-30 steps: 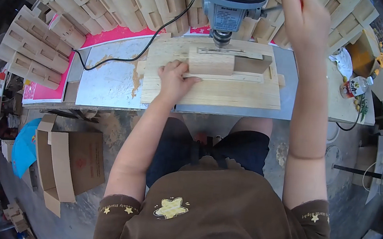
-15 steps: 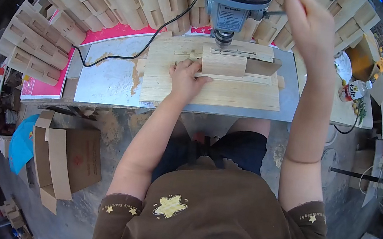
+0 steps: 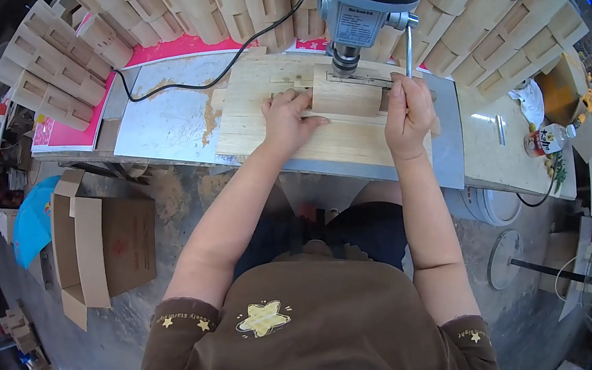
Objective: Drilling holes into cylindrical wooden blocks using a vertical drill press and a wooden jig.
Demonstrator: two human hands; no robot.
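Note:
A bench drill press (image 3: 360, 23) stands at the far side of the table, its chuck (image 3: 344, 61) low over a pale wooden block (image 3: 345, 98). The block has a rounded front face and rests on a flat wooden board (image 3: 257, 139). My left hand (image 3: 289, 121) holds the block's left end, fingers curled there and thumb stretched along its front. My right hand (image 3: 409, 117) is closed around the lower end of the drill's metal lever (image 3: 410, 47), just right of the block, and hides part of the block's right side. The bit's tip cannot be made out.
Rows of slotted wooden pieces (image 3: 65, 75) stack up behind and to the left. A black cable (image 3: 197, 88) crosses the table. At the right are a plastic bottle (image 3: 549, 140) and a white cloth (image 3: 528, 102). An open cardboard box (image 3: 122, 245) sits on the floor at left.
My right hand has swung down and toward me, pulling the lever from pointing right to pointing down. The chuck has dropped closer to the block. My left hand stays in place.

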